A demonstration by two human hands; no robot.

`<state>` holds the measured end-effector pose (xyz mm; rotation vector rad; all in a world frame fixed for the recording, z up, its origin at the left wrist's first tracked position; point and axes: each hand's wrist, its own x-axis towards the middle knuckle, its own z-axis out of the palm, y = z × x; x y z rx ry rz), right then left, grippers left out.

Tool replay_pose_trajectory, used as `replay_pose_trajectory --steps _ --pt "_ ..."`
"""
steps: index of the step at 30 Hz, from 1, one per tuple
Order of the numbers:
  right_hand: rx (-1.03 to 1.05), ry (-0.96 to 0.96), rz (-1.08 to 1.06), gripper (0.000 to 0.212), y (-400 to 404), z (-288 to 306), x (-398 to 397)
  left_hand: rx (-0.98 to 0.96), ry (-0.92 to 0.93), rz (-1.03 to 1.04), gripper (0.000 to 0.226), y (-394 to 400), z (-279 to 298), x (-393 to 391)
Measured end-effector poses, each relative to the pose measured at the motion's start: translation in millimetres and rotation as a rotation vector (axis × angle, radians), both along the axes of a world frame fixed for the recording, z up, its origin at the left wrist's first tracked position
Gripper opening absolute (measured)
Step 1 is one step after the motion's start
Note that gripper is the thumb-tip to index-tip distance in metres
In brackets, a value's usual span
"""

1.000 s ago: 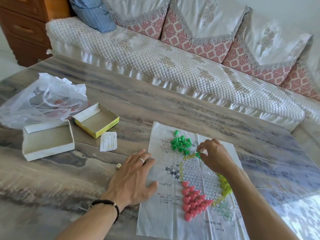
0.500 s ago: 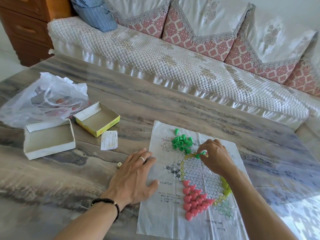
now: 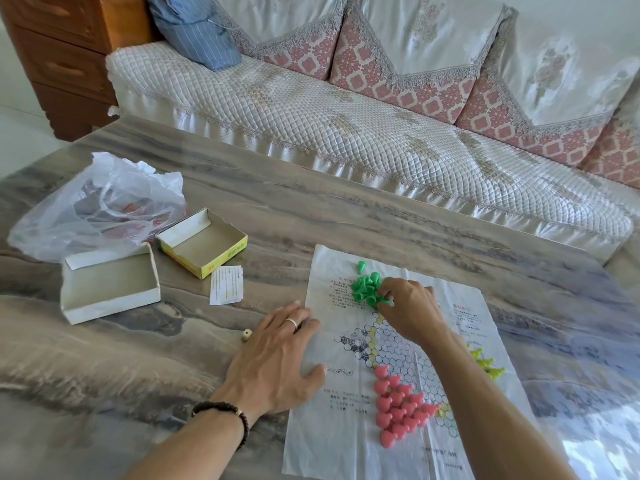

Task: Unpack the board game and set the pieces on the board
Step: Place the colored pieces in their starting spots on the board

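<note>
Right hand [image 3: 408, 308] is pinching a green peg [image 3: 384, 301] beside the green pile [image 3: 365, 289]; left hand [image 3: 277, 358] is pressing flat, steadying the paper board [image 3: 332, 427]. A nudge could be scattering them.

left hand [image 3: 277, 358]: flat, fingers spread | right hand [image 3: 408, 310]: extended forward, fingers curled down
</note>
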<state>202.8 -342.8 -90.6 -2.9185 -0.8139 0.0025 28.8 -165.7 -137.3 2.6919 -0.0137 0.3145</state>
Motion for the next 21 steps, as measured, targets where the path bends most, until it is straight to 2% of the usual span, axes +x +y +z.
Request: replay_pose_trajectory --steps 3,8,12,15,21 --pt "0.03 0.023 -0.013 0.025 2.1 3.5 1.2 -0.002 0.011 0.001 0.068 -0.2 0.3 -0.1" --pt "0.202 0.147 -0.057 0.026 -5.2 22.9 5.1 -0.003 0.023 0.002 0.068 -0.2 0.0 -0.2" --pt "0.271 0.163 -0.06 0.013 -18.4 31.4 5.7 0.009 0.037 0.002 0.069 -0.1 -0.4 -0.1" --pt "0.271 0.146 -0.025 0.005 -26.4 32.2 3.3 0.002 0.033 -0.001 0.069 0.4 -1.4 0.0" --pt "0.2 0.149 -0.012 0.01 -36.2 29.4 -2.8 -0.009 0.005 0.002 0.069 0.2 -2.6 1.4"
